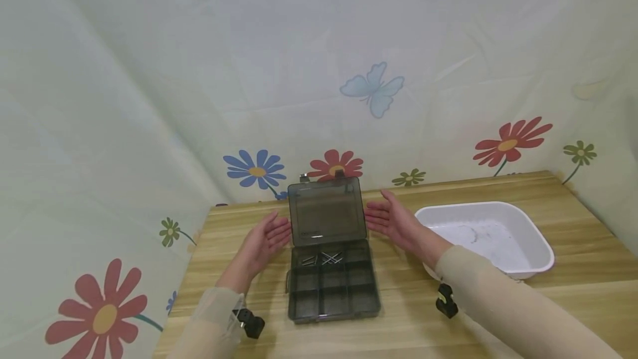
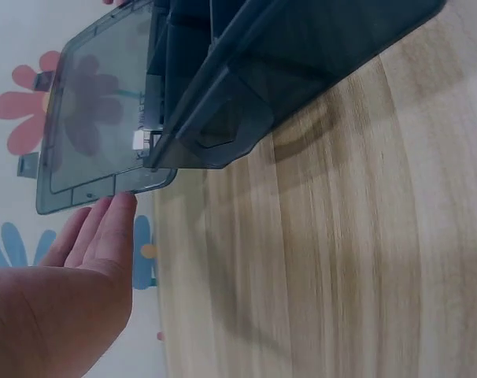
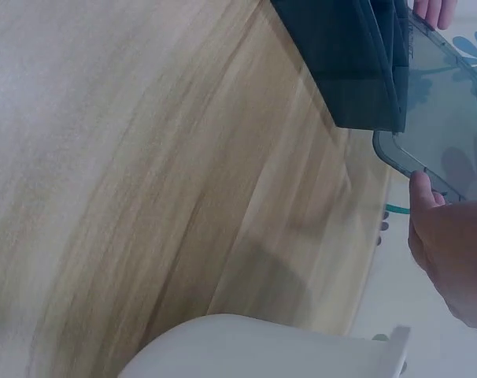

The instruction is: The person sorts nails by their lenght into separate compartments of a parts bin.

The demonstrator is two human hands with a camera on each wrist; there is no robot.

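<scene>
A dark translucent compartment box (image 1: 334, 312) stands on the wooden table with its see-through lid (image 1: 328, 212) raised at the back. Several thin metal pieces, resembling screws or nails (image 1: 331, 258), lie in the rear compartments; their exact kind is too small to tell. My left hand (image 1: 266, 241) is at the lid's left edge, fingers extended; in the left wrist view the fingertips (image 2: 122, 206) meet that edge. On the opposite side my right hand (image 1: 396, 220) has its straight fingers against or very near the lid's right edge. Neither hand grips anything.
To the right of the box sits a white plastic basin (image 1: 535, 248), partly behind the right forearm. Behind the wooden table (image 1: 408, 320) hangs a pale curtain (image 1: 299, 71) printed with flowers and a butterfly. A black wrist camera (image 1: 447, 301) sticks out below the right forearm.
</scene>
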